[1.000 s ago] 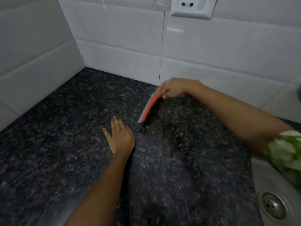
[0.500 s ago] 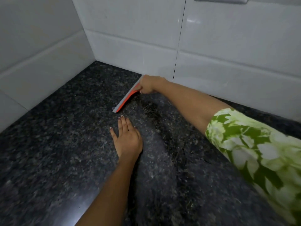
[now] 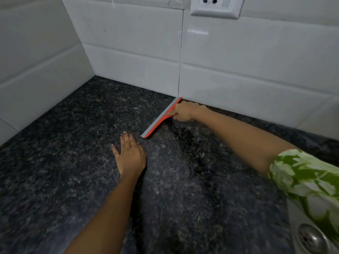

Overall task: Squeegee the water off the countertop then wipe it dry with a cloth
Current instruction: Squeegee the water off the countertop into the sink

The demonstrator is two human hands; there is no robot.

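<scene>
An orange squeegee with a grey blade (image 3: 159,120) stands with its blade on the dark speckled countertop (image 3: 64,153), its far end touching the back wall tiles. My right hand (image 3: 185,112) is closed around its handle. My left hand (image 3: 129,154) lies flat on the counter with fingers spread, just in front of the blade's near end. A wet, darker patch of water (image 3: 194,154) glistens on the stone to the right of the blade. No cloth is in view.
White tiled walls (image 3: 128,52) meet in a corner at the back left. A wall socket (image 3: 214,6) sits high on the back wall. A steel sink with its drain (image 3: 310,239) is at the lower right.
The squeegee was carried from mid-counter back to the wall, and its blade now rests on the stone with its end at the tiles. My left hand stayed flat.
</scene>
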